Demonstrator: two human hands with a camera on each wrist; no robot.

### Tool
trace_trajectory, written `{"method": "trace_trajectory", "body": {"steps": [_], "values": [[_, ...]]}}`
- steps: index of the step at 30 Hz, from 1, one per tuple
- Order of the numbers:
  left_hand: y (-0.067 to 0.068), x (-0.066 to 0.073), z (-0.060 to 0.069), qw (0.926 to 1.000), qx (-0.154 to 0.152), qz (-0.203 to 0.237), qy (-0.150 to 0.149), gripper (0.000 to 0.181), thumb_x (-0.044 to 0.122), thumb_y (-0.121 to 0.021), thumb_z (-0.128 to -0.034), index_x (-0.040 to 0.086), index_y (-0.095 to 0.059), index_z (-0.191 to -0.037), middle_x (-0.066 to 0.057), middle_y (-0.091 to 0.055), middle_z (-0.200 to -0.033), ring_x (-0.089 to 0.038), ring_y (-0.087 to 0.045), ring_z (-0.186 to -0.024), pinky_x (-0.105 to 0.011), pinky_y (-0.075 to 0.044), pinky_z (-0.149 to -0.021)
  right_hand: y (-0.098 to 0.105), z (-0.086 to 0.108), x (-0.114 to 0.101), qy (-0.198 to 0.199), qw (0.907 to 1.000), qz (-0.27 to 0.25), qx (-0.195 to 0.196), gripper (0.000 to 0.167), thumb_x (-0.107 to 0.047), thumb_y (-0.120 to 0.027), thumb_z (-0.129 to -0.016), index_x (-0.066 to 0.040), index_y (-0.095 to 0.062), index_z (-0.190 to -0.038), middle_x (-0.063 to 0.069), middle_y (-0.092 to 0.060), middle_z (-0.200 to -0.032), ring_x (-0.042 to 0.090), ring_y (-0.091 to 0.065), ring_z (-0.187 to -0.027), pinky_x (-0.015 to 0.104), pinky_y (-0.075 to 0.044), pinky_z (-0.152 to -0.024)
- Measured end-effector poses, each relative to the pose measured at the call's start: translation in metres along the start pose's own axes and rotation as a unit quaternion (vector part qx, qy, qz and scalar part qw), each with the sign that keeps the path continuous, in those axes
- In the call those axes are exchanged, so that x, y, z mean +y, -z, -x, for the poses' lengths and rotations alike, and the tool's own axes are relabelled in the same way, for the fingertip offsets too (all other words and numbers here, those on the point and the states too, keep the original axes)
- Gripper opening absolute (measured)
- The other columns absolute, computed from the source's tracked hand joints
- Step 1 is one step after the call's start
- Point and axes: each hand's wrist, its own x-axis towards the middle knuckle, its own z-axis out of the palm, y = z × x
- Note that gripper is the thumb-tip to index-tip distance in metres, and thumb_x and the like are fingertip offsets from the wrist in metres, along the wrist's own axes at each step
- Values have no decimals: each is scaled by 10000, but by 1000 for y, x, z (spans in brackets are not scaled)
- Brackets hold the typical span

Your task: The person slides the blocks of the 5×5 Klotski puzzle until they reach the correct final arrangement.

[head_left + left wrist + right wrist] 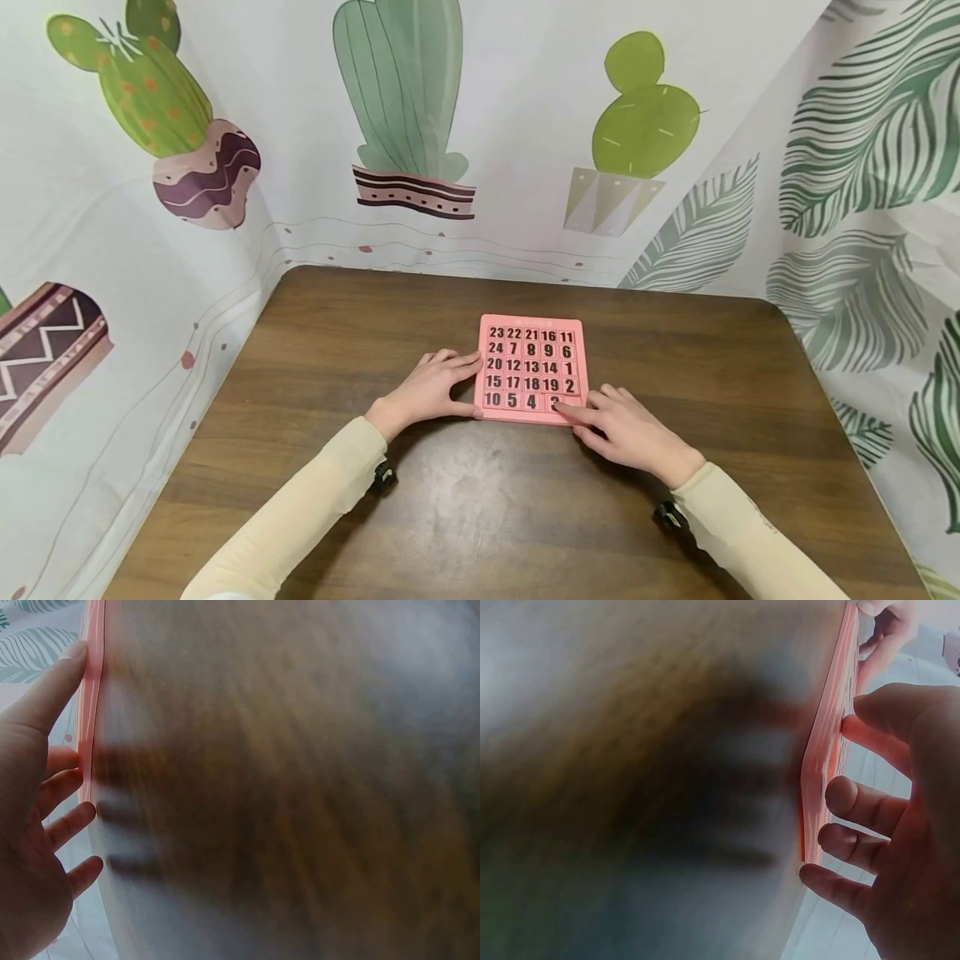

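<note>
A pink number slide puzzle (pixel 532 367) lies flat on the table, its black-numbered tiles in a square grid. My left hand (pixel 427 392) touches its left side, the thumb at the near left corner. In the left wrist view, the thumb and fingers are fairly straight against the puzzle's pink edge (pixel 91 697). My right hand (pixel 630 429) is at the near right corner, its index finger resting on the bottom row by the 3 tile, partly covering it. The bottom right cell is hidden by that finger. The right thumb is by the near edge.
The brown wooden table (pixel 465 517) extends around the puzzle on all sides. Behind it hangs a white cloth (pixel 517 100) printed with cacti and leaves. Each forearm wears a light sleeve and a black wrist strap (pixel 384 477).
</note>
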Motion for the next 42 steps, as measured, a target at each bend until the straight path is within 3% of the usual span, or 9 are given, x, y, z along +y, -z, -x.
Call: {"method": "trace_trajectory", "body": {"steps": [20,27,35,42], "values": [[0,-3,1,10000,44,-19,-31,936,649,-767,-845,157,-467,-1582,-13,-404,-1651,-294,-412,-1418,-563,-324,-1116,4,17,11,-50,9997,69,231,370,-231,-719,-963,-220,-745,-1333,-88,-516,-829,134,-409,-806,320,-360,-724],[1,-2,1,10000,17,2,-1,936,647,-761,-851,157,-458,-1588,-19,-400,-1655,-304,-401,-1434,-574,-308,-1131,4,2,5,33,9996,181,216,346,-264,-723,-969,-233,-755,-1312,-77,-548,-840,158,-411,-800,349,-358,-754],[0,0,1,9999,-70,80,40,935,633,-766,-856,161,-442,-1595,-11,-381,-1663,-312,-381,-1453,-582,-291,-1148,-4,-19,-9,491,9979,333,274,377,-281,-698,-980,-238,-727,-1354,-9,-655,-974,238,-520,-934,445,-420,-853],[-2,-1,0,10000,-32,85,15,935,641,-763,-854,164,-448,-1594,-8,-388,-1661,-311,-382,-1453,-576,-297,-1142,-6,-26,-16,520,9977,398,178,381,-307,-700,-981,-258,-723,-1358,-15,-593,-892,230,-509,-917,439,-411,-849]]}}
